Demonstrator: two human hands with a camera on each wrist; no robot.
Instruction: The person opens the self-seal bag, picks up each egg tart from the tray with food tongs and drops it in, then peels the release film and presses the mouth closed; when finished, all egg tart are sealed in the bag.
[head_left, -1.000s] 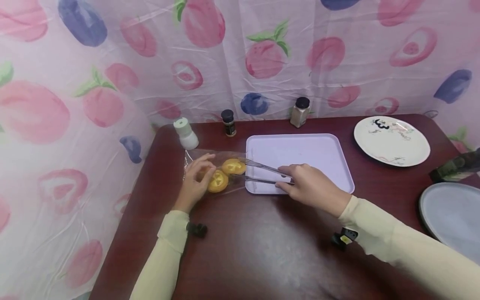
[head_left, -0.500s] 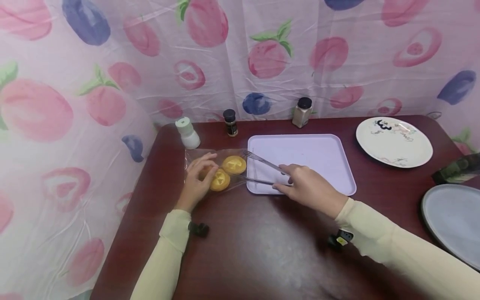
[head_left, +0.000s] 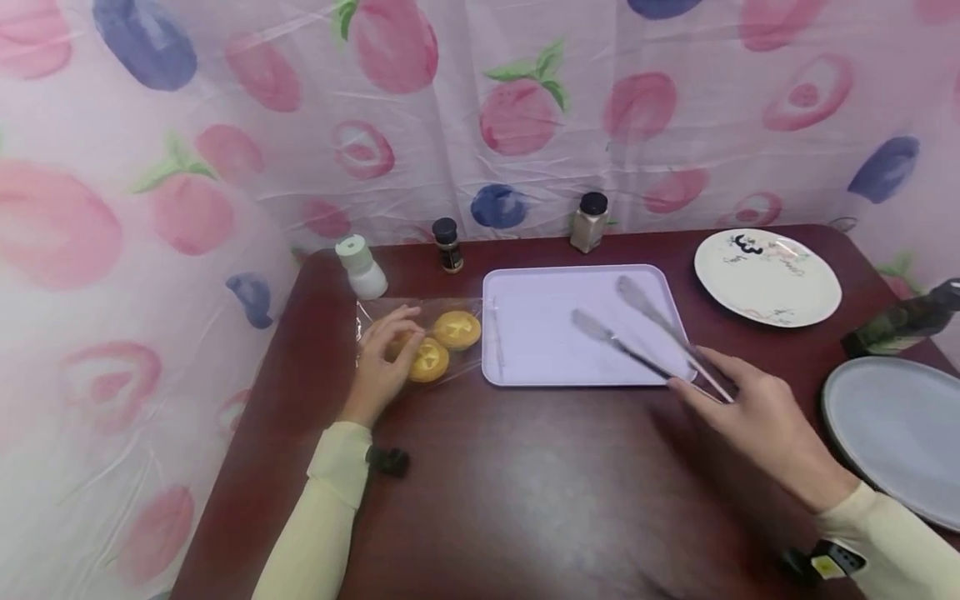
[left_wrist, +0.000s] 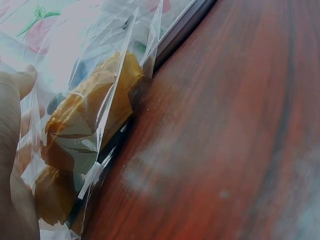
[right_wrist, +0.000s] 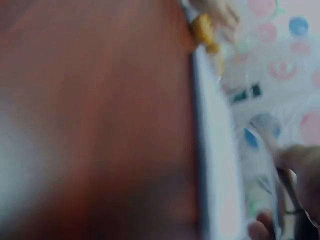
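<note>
My left hand (head_left: 378, 367) pinches a clear plastic bag (head_left: 468, 367) at the left of the table. Inside lie round, yellow-orange tart-like pastries (head_left: 457, 331), one partly behind my fingers. In the left wrist view their golden sides (left_wrist: 95, 105) show through the crinkled plastic. My right hand (head_left: 757, 417) holds metal tongs (head_left: 636, 357) by their arms, which stand apart with nothing between the tips. The tongs overlap the right half of a lilac tray (head_left: 525, 325) in the head view. The right wrist view is blurred, with the tongs (right_wrist: 275, 175) at its right edge.
Behind the bag stand a green-capped white bottle (head_left: 362, 267) and a small black-capped jar (head_left: 448, 246). Another black-capped shaker (head_left: 589, 222) is behind the tray. At the right are a white patterned plate (head_left: 768, 287), a dark bottle (head_left: 900, 321) and a grey plate (head_left: 900, 433).
My right hand has drawn the tongs away from the pastries, rightward over the tray, and their arms now point up and left. My left hand stays at the bag.
</note>
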